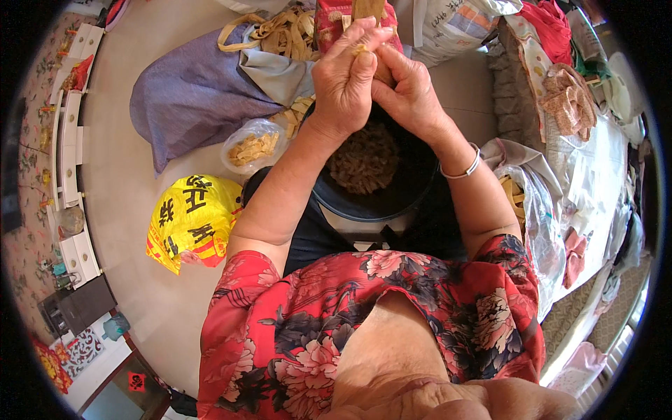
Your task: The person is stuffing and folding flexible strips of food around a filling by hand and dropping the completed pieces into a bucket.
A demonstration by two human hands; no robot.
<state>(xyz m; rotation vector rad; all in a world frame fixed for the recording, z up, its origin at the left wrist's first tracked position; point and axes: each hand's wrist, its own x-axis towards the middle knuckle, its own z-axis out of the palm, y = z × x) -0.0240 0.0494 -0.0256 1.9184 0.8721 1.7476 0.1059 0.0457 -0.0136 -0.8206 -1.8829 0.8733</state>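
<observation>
My left hand point(341, 87) and my right hand point(411, 89) meet at the far side of a dark round basin point(413, 189). Fingers and thumb of the left pinch a small yellowish piece point(360, 49). The right hand is closed around a brown wooden-looking piece point(383, 73), partly hidden between the hands. Beyond the fingertips a flat length of wood point(368, 8) stands up; whether it joins the brown piece, I cannot tell. Many short brownish bits point(364, 161) lie in the basin, which sits between my legs.
Left of the basin, a clear plastic bag point(253, 145) holds yellowish strips. Beyond it lies a blue-grey cloth sack point(196, 91) beside more tan strips point(290, 33). A yellow printed bag point(196, 217) rests on the floor. Rightward are a plastic bag point(535, 217) and cloth-covered furniture point(588, 168).
</observation>
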